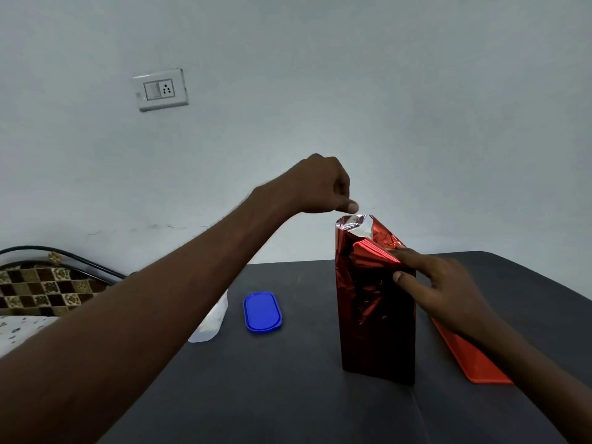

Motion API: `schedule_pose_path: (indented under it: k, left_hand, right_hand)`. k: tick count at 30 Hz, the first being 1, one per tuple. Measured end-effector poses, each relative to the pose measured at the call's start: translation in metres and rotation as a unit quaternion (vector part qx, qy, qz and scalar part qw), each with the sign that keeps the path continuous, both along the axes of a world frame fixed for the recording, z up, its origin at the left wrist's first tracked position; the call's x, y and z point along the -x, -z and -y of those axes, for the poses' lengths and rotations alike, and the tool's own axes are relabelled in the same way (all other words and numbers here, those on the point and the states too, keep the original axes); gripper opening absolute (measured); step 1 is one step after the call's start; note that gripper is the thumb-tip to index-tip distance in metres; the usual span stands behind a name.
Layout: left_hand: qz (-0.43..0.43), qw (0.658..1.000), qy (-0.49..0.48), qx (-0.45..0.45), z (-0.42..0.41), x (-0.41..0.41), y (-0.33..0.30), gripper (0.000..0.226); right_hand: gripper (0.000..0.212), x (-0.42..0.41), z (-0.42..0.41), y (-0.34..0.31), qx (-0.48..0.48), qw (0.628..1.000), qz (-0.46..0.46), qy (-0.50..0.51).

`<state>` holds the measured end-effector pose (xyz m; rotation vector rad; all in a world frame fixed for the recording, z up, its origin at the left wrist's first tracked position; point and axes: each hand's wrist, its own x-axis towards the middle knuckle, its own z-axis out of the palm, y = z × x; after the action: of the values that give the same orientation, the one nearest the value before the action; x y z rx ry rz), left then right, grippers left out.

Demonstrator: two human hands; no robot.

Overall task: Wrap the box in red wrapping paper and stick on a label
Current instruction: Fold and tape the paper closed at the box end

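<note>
The box (pixel 378 315) stands upright on the dark table (pixel 288 395), toward the right half of the surface, between the centre and the far edge. Red wrapping paper (pixel 371 296) covers its visible sides; at the top the paper is open, with the silver inner face exposed at the far upper corner.

Left hand (pixel 323 187): raised above the box top, fingers curled, thumb and forefinger pinched together just above the silver paper edge. Whether a small item is held in the pinch cannot be determined.

Right hand (pixel 439 290): fingers extended and released, pressing a folded paper flap against the upper right side of the box; the thumb rests on the near face.

A blue oval lid (pixel 262 312) lies flat left of the box, apart from it. A clear plastic item (pixel 211 322) lies further left, near the left edge, partly behind the left forearm. A red flat tray (pixel 471 360) lies right of the box, partly under the right forearm
</note>
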<state>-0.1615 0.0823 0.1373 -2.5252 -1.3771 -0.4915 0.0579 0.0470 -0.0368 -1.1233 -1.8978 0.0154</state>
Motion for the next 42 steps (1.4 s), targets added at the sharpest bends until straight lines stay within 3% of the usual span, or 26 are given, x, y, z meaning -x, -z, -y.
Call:
schedule_pose_path:
  k: [3, 5, 7, 10, 13, 16, 19, 22, 27, 29, 31, 35, 37, 39, 42]
  left_hand:
    - [0.005, 0.996, -0.055, 0.067, -0.011, -0.009, 0.002, 0.062]
    - [0.019, 0.989, -0.070, 0.132, -0.021, -0.019, 0.010, 0.072]
    - [-0.004, 0.987, -0.083, 0.136, -0.031, -0.028, 0.016, 0.060]
    - [-0.042, 0.990, -0.107, 0.087, -0.044, -0.033, 0.021, 0.022]
    - [-0.052, 0.989, -0.126, 0.053, -0.050, -0.035, 0.012, 0.009]
    - [0.001, 0.991, -0.119, 0.064, -0.047, -0.034, 0.002, 0.019]
    - [0.017, 0.981, -0.119, 0.153, -0.040, -0.036, 0.005, 0.043]
    - [-0.042, 0.968, -0.152, 0.196, -0.040, -0.033, 0.011, 0.027]
    - [-0.054, 0.976, -0.145, 0.151, -0.030, -0.024, -0.005, 0.017]
    - [-0.008, 0.988, -0.106, 0.111, -0.024, -0.016, -0.010, 0.011]
    - [0.054, 0.989, -0.037, 0.132, -0.010, -0.013, -0.009, 0.023]
    - [-0.057, 0.982, 0.010, 0.178, 0.021, -0.022, 0.011, 0.044]
    - [-0.126, 0.981, 0.001, 0.149, 0.027, -0.028, 0.025, 0.041]
    - [-0.174, 0.984, -0.017, 0.038, 0.028, -0.033, 0.034, 0.032]
    - [-0.166, 0.984, -0.004, -0.066, 0.030, -0.034, 0.040, 0.020]
  right_hand:
    - [0.057, 0.005, 0.003, 0.000, -0.014, 1.000, -0.009, 0.007]
    - [0.053, 0.009, 0.007, -0.001, -0.018, 1.000, -0.011, 0.003]
    - [0.056, 0.011, 0.009, -0.001, -0.025, 1.000, -0.008, -0.001]
    - [0.054, 0.010, 0.012, 0.000, -0.034, 0.999, -0.011, -0.004]
    - [0.055, 0.008, 0.013, -0.002, -0.040, 0.999, -0.015, -0.006]
    - [0.057, 0.005, 0.012, -0.004, -0.040, 0.999, -0.030, -0.018]
    - [0.060, 0.003, 0.009, -0.003, -0.022, 0.998, -0.046, -0.027]
    - [0.062, 0.004, 0.006, -0.001, -0.009, 0.998, -0.060, -0.036]
    - [0.054, 0.002, 0.001, -0.004, 0.016, 0.993, -0.095, -0.065]
    - [0.046, 0.004, -0.001, -0.005, 0.026, 0.991, -0.110, -0.067]
    - [0.044, 0.007, -0.001, -0.006, 0.028, 0.989, -0.130, -0.062]
    - [0.043, 0.009, -0.003, -0.003, 0.039, 0.984, -0.164, -0.050]
    - [0.045, 0.008, -0.007, -0.001, 0.043, 0.984, -0.168, -0.042]
    - [0.045, 0.007, -0.007, 0.000, 0.049, 0.981, -0.181, -0.039]
    - [0.039, 0.008, -0.003, -0.002, 0.061, 0.978, -0.197, -0.042]
